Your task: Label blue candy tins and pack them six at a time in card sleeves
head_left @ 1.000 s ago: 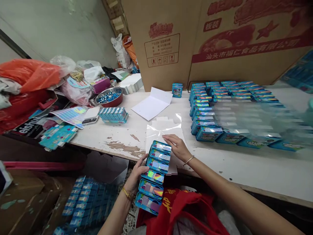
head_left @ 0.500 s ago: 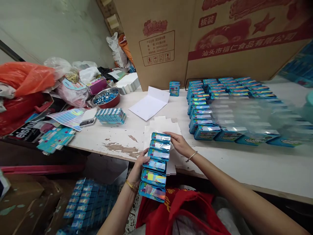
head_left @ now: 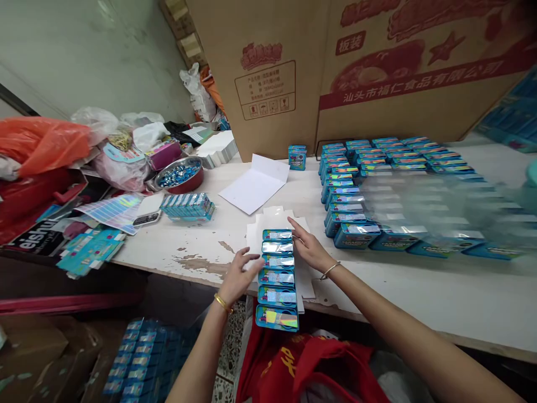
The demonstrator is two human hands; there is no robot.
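Where the white table [head_left: 386, 291] ends, a row of six blue tins [head_left: 277, 277] overhangs white card sheets [head_left: 307, 286]. The left hand [head_left: 240, 277] is loosely spread, thumb tip at the row's left edge; the right hand [head_left: 311, 249] has fingers along its far right side, grip unclear. Beyond stands a cardboard box [head_left: 356, 120].

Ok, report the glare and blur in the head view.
Head view, centre: glare whitens parts of the central tin row; head view, right: milky haze veils some of the tin array; head view, back: large lettering on the carton reads clearly.
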